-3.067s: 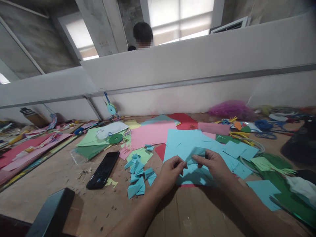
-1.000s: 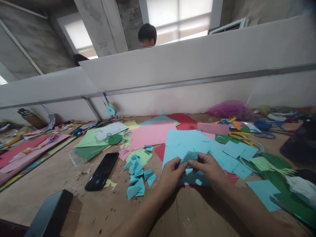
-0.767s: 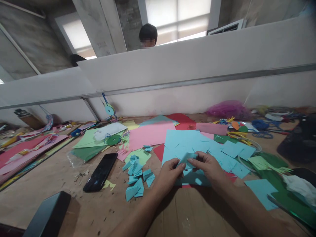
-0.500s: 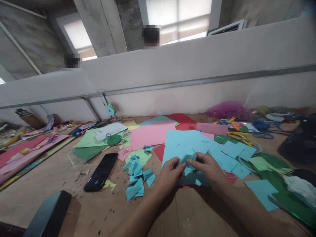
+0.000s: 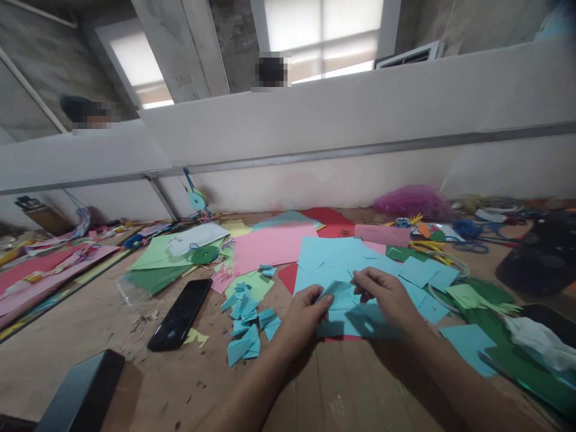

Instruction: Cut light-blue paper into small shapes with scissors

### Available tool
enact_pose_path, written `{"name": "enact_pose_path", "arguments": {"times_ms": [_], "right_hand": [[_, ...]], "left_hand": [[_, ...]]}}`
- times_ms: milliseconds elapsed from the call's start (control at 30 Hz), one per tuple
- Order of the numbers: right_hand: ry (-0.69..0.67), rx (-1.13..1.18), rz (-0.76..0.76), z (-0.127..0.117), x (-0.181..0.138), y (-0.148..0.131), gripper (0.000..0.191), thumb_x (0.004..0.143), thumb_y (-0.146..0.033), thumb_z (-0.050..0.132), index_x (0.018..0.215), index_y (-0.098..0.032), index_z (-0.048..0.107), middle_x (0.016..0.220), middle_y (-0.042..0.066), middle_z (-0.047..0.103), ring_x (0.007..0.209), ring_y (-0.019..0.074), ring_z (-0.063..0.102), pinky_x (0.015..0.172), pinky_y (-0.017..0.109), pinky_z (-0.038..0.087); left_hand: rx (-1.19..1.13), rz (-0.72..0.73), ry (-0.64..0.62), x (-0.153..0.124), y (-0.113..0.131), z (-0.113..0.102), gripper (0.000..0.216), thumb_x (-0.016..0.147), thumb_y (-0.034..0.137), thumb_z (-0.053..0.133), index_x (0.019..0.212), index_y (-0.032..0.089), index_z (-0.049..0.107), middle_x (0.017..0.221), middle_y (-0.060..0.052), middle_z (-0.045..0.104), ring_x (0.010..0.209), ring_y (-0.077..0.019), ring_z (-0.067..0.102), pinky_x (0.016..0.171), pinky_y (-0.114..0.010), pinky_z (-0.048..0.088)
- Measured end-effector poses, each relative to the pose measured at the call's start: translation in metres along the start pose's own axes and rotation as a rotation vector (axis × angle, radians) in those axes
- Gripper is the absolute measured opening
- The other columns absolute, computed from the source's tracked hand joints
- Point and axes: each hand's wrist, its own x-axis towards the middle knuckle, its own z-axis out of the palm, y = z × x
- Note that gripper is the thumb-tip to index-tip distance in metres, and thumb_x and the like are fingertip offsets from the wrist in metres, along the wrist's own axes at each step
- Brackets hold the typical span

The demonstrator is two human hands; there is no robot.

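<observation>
Looking down on a scuffed wooden workbench, walled off at the far side by a white partition. Littered with coloured paper: a pink sheet far of centre, green sheets to the far left, pale blue sheets spreading to the right. Lying near left, a black phone; just right of it, a heap of folded blue pieces.

Working close together over the near edge of the pale blue sheets, the left hand and right hand, both pinched on one small blue piece. Left thumb and forefinger at its left corner, right fingertips at its far right edge. Held just above the sheets, partly creased, tilted up.

Best handled, on this showing, with a light, even pinch. Match the edges before pressing, keep the left grip still as an anchor, and run the right fingertips along the fold from the middle outward for a crisp line. Worth keeping the piece clear of the loose sheets beneath, same in colour and easily caught up in the fold. Thin paper, likely to crumple under a hard squeeze or skew on a slipped corner.
</observation>
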Motion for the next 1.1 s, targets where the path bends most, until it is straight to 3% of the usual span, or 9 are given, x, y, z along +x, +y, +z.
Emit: {"name": "enact_pose_path", "arguments": {"times_ms": [100, 200, 267, 400, 533, 700, 833, 967, 1100], "right_hand": [[0.052, -0.431, -0.012, -0.023, 0.004, 0.000, 0.026, 0.086, -0.045, 0.051, 0.083, -0.023, 0.064, 0.074, 0.001, 0.064, 0.067, 0.0194, 0.059, 0.061, 0.030, 0.038], [0.015, -0.929, -0.003, -0.038, 0.002, 0.001, 0.018, 0.081, -0.036, 0.056, 0.089, -0.025, 0.067, 0.090, 0.005, 0.066, 0.082, 0.0240, 0.060, 0.061, 0.030, 0.033], [-0.008, -1.126, -0.006, -0.041, -0.001, 0.002, 0.021, 0.079, -0.029, 0.057, 0.095, -0.025, 0.068, 0.098, 0.007, 0.064, 0.088, 0.0266, 0.061, 0.061, 0.030, 0.032], [-0.006, -1.276, 0.040, -0.035, -0.005, 0.002, 0.029, 0.080, -0.017, 0.049, 0.104, -0.024, 0.065, 0.099, 0.010, 0.065, 0.086, 0.0276, 0.063, 0.059, 0.031, 0.031], [0.002, -1.334, 0.096, -0.031, -0.002, 0.002, 0.024, 0.084, -0.018, 0.045, 0.100, -0.020, 0.062, 0.095, 0.012, 0.068, 0.082, 0.0299, 0.065, 0.056, 0.032, 0.030], [0.104, -1.215, 0.183, -0.044, 0.005, 0.007, 0.019, 0.087, -0.027, 0.042, 0.089, -0.022, 0.060, 0.085, 0.011, 0.070, 0.077, 0.0310, 0.065, 0.054, 0.032, 0.030], [0.169, -0.728, 0.018, -0.048, 0.004, 0.007, 0.017, 0.089, -0.039, 0.043, 0.088, -0.024, 0.051, 0.080, 0.003, 0.064, 0.070, 0.0227, 0.063, 0.059, 0.031, 0.038], [0.018, -0.150, 0.023, -0.040, 0.000, 0.002, 0.028, 0.087, -0.052, 0.047, 0.087, -0.024, 0.047, 0.074, -0.002, 0.058, 0.050, 0.0131, 0.050, 0.051, 0.027, 0.040], [-0.145, -0.033, 0.083, -0.034, -0.002, -0.001, 0.035, 0.086, -0.052, 0.053, 0.101, -0.021, 0.056, 0.073, -0.001, 0.056, 0.055, 0.0123, 0.045, 0.052, 0.026, 0.036]], "left_hand": [[-0.001, 0.010, 0.052, 0.004, 0.001, -0.007, 0.037, 0.075, 0.052, 0.061, 0.064, 0.020, 0.047, 0.052, 0.004, 0.047, 0.050, -0.0102, 0.039, 0.050, -0.023, 0.027], [0.001, 0.038, 0.074, 0.006, 0.001, -0.013, 0.038, 0.074, 0.053, 0.061, 0.062, 0.020, 0.046, 0.052, 0.004, 0.047, 0.050, -0.0102, 0.041, 0.051, -0.023, 0.028], [-0.002, 0.054, 0.074, 0.007, 0.002, -0.014, 0.037, 0.075, 0.051, 0.060, 0.062, 0.020, 0.046, 0.052, 0.004, 0.047, 0.051, -0.0103, 0.041, 0.051, -0.023, 0.028], [-0.015, 0.074, 0.067, 0.006, 0.001, -0.015, 0.036, 0.077, 0.049, 0.059, 0.061, 0.020, 0.045, 0.052, 0.004, 0.046, 0.050, -0.0098, 0.038, 0.051, -0.023, 0.027], [-0.024, 0.065, 0.066, 0.008, -0.002, -0.016, 0.038, 0.075, 0.052, 0.060, 0.061, 0.020, 0.045, 0.051, 0.005, 0.044, 0.050, -0.0097, 0.038, 0.051, -0.023, 0.026], [-0.037, 0.072, 0.045, 0.008, -0.002, -0.017, 0.037, 0.076, 0.050, 0.059, 0.061, 0.020, 0.044, 0.052, 0.006, 0.043, 0.051, -0.0092, 0.037, 0.052, -0.024, 0.026], [-0.047, 0.077, 0.031, 0.005, 0.001, -0.017, 0.035, 0.077, 0.047, 0.059, 0.062, 0.020, 0.044, 0.054, 0.005, 0.043, 0.052, -0.0094, 0.037, 0.053, -0.025, 0.025], [-0.039, 0.074, 0.023, 0.004, 0.004, -0.017, 0.035, 0.077, 0.047, 0.059, 0.060, 0.020, 0.043, 0.054, 0.005, 0.042, 0.052, -0.0098, 0.037, 0.053, -0.025, 0.025], [-0.038, 0.063, 0.020, 0.005, 0.004, -0.017, 0.035, 0.077, 0.046, 0.059, 0.060, 0.020, 0.042, 0.053, 0.005, 0.042, 0.051, -0.0095, 0.036, 0.052, -0.024, 0.025]]}}
